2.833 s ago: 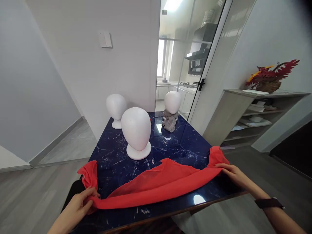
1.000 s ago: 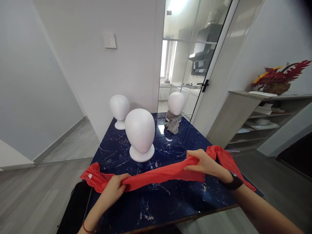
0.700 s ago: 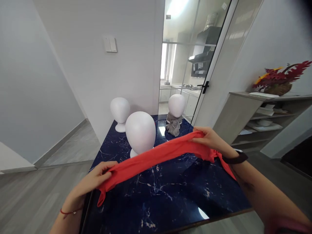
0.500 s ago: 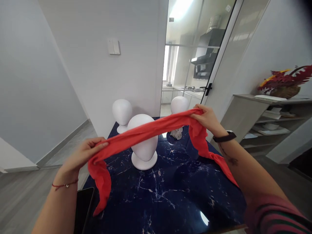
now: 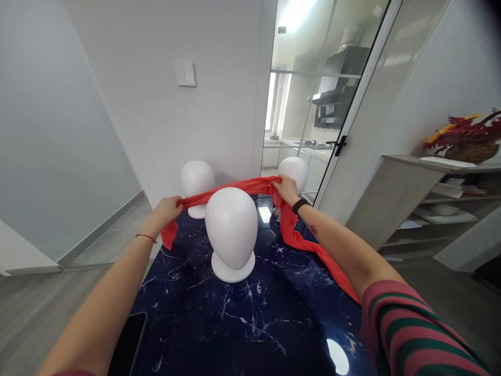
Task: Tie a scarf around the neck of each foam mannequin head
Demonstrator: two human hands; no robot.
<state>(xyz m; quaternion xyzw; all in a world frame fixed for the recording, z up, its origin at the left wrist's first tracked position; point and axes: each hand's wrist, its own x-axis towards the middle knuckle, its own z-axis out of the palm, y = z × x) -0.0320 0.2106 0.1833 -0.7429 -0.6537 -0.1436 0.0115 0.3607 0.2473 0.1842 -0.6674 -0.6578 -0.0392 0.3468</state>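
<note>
A red scarf (image 5: 250, 185) is stretched between my two hands, passing behind the nearest white mannequin head (image 5: 231, 224). My left hand (image 5: 168, 211) is closed on the scarf left of that head, and a short end hangs below it. On the other side my right hand (image 5: 286, 189) grips the scarf in front of the back right mannequin head (image 5: 294, 172). From there a long tail runs down across the table toward my right forearm. The near head stands upright on its round base, facing details not visible.
Another white head (image 5: 197, 180) stands at the back left of the dark blue marbled table (image 5: 242, 324). A phone (image 5: 127, 344) lies at the left edge. To the right are a glass door with a black handle (image 5: 340, 145) and a shelf unit (image 5: 395, 193) bearing a flower basket (image 5: 472, 149).
Both hands have moved forward, carrying the stretched scarf from in front of the nearest head to behind it. The hands now look farther away and closer together.
</note>
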